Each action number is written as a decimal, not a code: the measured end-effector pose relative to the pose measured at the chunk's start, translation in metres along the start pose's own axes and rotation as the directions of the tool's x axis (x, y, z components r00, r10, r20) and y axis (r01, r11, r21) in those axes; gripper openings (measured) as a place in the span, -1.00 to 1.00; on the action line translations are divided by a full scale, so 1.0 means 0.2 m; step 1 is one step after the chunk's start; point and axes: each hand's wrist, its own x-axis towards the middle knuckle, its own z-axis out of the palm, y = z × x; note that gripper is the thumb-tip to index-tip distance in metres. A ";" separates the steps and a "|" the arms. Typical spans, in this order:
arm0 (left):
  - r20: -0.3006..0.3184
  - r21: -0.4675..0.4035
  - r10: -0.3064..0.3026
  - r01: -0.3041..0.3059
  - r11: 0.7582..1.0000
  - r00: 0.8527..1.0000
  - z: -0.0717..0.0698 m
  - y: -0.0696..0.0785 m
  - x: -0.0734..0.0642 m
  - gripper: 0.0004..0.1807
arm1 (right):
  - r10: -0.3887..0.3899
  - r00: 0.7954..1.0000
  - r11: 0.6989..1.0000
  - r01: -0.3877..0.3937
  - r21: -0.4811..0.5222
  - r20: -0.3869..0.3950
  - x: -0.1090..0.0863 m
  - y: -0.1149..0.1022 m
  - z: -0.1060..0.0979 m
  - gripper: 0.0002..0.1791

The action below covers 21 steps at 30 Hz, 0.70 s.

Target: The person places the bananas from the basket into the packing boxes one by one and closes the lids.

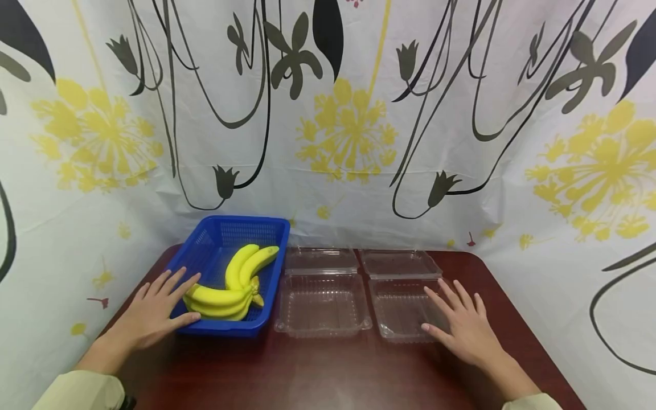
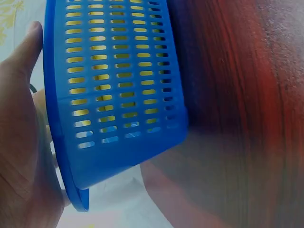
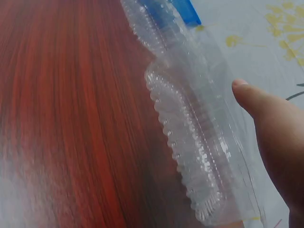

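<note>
My left hand (image 1: 159,310), fingers spread, is over the near left corner of a blue plastic basket (image 1: 279,250). In the left wrist view the thumb lies along the rim of the slotted basket (image 2: 118,161). Inside the basket are two bunches of yellow bananas, one (image 1: 248,267) toward the back and one (image 1: 217,302) at the front. My right hand (image 1: 466,327), also spread and holding nothing, hovers at the right edge of a clear clamshell container (image 1: 405,307). The right wrist view shows its thumb near the ridged wall of the clear container (image 3: 180,142).
Left of that container stands a second clear clamshell container (image 1: 323,304), its lid (image 1: 320,260) laid back. All stand on a dark red wooden table (image 1: 333,373). A floral white cloth (image 1: 328,142) hangs behind and along both sides.
</note>
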 end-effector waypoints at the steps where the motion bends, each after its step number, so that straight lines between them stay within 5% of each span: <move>1: -0.004 0.005 0.001 -0.001 1.000 1.000 -0.01 0.00 0.00 -0.10 | 0.000 1.000 1.000 0.000 0.004 -0.004 0.01 -0.01 0.00 -0.15; 13: -0.042 -0.011 0.033 -0.033 0.999 0.999 -0.07 0.04 0.06 -0.09 | -0.010 0.993 0.986 0.029 0.167 -0.115 0.08 -0.15 -0.02 -0.18; 21: -0.056 -0.059 0.024 -0.028 0.998 0.998 -0.07 0.05 0.08 -0.11 | 0.110 0.986 0.901 -0.046 0.431 -0.124 0.13 -0.30 -0.02 -0.22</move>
